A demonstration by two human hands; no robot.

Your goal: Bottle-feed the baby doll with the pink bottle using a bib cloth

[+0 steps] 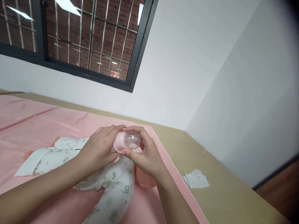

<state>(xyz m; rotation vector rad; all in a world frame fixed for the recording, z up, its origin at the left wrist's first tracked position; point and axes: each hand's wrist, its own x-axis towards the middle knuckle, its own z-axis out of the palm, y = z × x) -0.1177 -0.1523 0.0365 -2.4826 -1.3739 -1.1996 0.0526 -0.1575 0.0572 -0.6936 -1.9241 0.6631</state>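
Note:
A baby bottle (120,141) with a pink collar lies sideways between my hands, its clear domed cap (132,139) pointing right. My left hand (100,143) is closed round the bottle's body, most of which it hides. With thumb and fingers, my right hand (148,155) grips the cap from the right. The cap sits over the collar. Below my hands lies a baby doll (116,183) in white clothes with a green animal print. Part of its head (144,179) shows under my right hand, and its upper body is partly covered by my hands and left forearm.
The doll lies on a pink sheet (42,118) spread over a wooden surface (177,143). A folded white cloth (196,179) rests on the wood at the right. White walls (182,62) stand behind, with a dark-framed barred window (88,40) at upper left.

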